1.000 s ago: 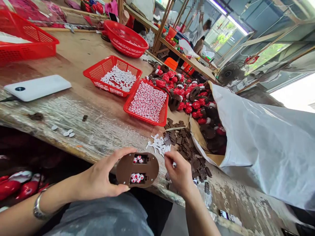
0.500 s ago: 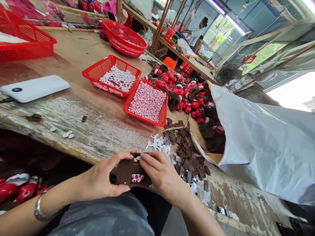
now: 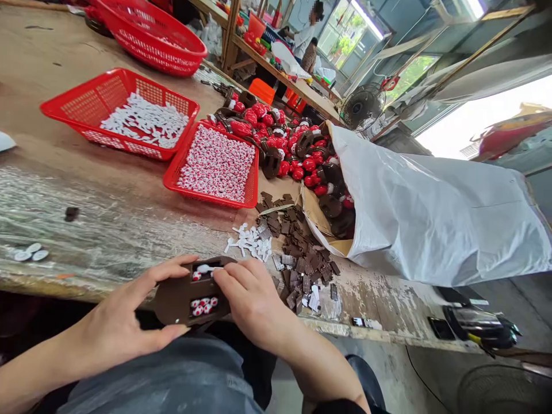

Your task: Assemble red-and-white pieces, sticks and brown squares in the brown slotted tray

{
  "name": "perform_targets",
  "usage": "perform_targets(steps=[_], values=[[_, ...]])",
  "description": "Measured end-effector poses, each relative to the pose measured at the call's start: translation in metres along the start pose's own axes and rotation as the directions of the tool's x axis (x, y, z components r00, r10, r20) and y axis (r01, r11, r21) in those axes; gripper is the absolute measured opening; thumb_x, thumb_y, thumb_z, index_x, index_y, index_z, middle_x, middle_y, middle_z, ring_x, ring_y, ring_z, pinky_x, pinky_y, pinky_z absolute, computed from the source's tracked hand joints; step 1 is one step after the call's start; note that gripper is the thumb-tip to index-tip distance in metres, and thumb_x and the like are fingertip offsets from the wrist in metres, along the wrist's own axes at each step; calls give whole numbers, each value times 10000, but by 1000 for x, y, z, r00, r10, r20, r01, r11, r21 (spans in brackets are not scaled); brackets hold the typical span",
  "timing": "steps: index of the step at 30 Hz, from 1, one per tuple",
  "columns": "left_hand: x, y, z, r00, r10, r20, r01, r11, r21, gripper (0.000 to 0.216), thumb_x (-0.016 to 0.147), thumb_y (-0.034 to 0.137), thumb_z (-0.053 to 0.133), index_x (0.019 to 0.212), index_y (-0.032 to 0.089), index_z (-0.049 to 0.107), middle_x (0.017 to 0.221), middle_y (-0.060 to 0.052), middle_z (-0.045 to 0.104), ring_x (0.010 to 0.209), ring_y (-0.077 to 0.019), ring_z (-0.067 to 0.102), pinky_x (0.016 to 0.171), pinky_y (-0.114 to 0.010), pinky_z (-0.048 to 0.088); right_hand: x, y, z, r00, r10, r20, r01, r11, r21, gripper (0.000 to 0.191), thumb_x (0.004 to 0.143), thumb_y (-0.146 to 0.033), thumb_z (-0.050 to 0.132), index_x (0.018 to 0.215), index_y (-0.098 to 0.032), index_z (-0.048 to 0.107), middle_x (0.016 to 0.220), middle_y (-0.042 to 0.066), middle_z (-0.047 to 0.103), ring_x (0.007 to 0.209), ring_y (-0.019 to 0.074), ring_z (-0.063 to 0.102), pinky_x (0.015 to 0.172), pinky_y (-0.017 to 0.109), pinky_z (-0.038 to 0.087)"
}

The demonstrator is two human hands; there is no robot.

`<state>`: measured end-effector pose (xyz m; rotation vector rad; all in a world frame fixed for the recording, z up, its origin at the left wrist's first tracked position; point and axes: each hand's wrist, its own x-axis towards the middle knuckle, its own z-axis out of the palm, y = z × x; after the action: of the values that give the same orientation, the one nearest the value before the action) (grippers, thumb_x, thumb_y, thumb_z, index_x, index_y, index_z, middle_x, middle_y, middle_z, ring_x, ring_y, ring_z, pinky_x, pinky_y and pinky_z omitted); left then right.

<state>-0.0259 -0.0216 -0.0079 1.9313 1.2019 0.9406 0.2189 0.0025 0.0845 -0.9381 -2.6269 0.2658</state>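
My left hand (image 3: pixel 116 325) grips a brown oval plastic piece (image 3: pixel 183 299) by its edge, above the table's front edge. The piece has two small windows, with red-and-white beads (image 3: pixel 202 306) showing in the lower one. My right hand (image 3: pixel 248 296) sits over its right side, fingertips pinching a small white plastic part (image 3: pixel 205 268) at the upper window. Loose white parts (image 3: pixel 252 241) and a heap of small brown pieces (image 3: pixel 297 256) lie on the table just beyond my right hand.
Two red mesh baskets hold white parts (image 3: pixel 121 103) and red-and-white beads (image 3: pixel 211 167). A white sack (image 3: pixel 431 213) spills red-and-brown objects (image 3: pixel 293 152). A larger red basket (image 3: pixel 150 37) and a fan (image 3: pixel 362 107) stand farther back; a person (image 3: pixel 304 40) stands at the far shelves.
My right hand has moved onto the brown piece, bringing the white part to its upper window. The view has swung, shifting the table and baskets left in the frame.
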Motion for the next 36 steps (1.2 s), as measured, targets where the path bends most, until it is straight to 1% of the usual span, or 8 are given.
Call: perform_targets(steps=[3, 5, 9, 11, 17, 24, 32, 36], values=[[-2, 6, 0, 999, -33, -5, 33, 999, -12, 532, 851, 369, 668, 1330, 295, 448, 1519, -68, 541, 1392, -237, 556, 1185, -384, 433, -17, 23, -8, 991, 61, -122, -59, 998, 13, 239, 1036, -127, 452, 1200, -152, 625, 1035, 90, 717, 952, 204, 629, 897, 328, 497], [-3, 8, 0, 999, -45, 9, 45, 999, -27, 536, 854, 354, 662, 1336, 300, 435, 1530, -71, 528, 1398, -223, 548, 1146, -356, 470, -41, 52, -12, 919, 329, -217, -347, 937, -48, 225, 1017, -156, 497, 1179, -162, 652, 1067, 102, 711, 987, 219, 652, 904, 335, 500], [1, 7, 1, 998, -58, 40, 60, 997, -55, 567, 835, 321, 672, 1343, 323, 422, 1549, -53, 510, 1393, -209, 554, 1134, -335, 475, -93, 116, -17, 463, 876, -135, -875, 427, -228, 355, 875, -209, 713, 1216, -112, 682, 1175, 187, 653, 946, 297, 688, 820, 383, 515], [3, 3, 3, 999, -38, 31, 40, 997, -60, 576, 822, 316, 676, 1341, 321, 427, 1548, -49, 516, 1386, -226, 562, 1138, -354, 472, -108, 136, -15, 374, 921, -105, -908, 342, -242, 350, 835, -189, 728, 1174, -105, 703, 1157, 189, 647, 892, 290, 691, 791, 376, 513], [7, 2, 2, 1000, -2, 8, 3, 998, -61, 582, 811, 335, 687, 1337, 298, 439, 1541, -68, 527, 1381, -255, 566, 1101, -364, 505, -104, 132, -4, 485, 851, -200, -875, 471, -116, 142, 935, -234, 580, 984, -147, 680, 974, 100, 682, 912, 241, 657, 859, 348, 506], [2, 7, -9, 1000, 3, 12, -2, 999, -52, 614, 805, 314, 735, 1347, 307, 445, 1540, -86, 534, 1359, -238, 591, 1048, -293, 540, -71, 83, 50, 897, 435, -79, -435, 900, 10, 160, 941, -109, 528, 940, -194, 663, 964, 72, 663, 904, 205, 647, 824, 310, 538], [5, 0, -7, 999, -7, 38, 11, 991, -131, 655, 784, 249, 748, 1353, 344, 438, 1558, -44, 507, 1404, -226, 541, 1191, -360, 411, -82, 74, 53, 720, 694, 1, -693, 720, 11, 168, 966, -236, 581, 1097, -196, 678, 1079, 100, 680, 897, 238, 710, 829, 365, 589], [10, 1, -4, 997, 43, 59, -31, 983, -181, 790, 671, 159, 827, 1335, 355, 444, 1541, -38, 528, 1367, -221, 576, 1136, -309, 453, -71, 82, 66, 741, 670, -52, -672, 737, -77, 152, 885, -209, 682, 1020, -275, 705, 1018, 92, 703, 920, 294, 719, 815, 408, 612]])
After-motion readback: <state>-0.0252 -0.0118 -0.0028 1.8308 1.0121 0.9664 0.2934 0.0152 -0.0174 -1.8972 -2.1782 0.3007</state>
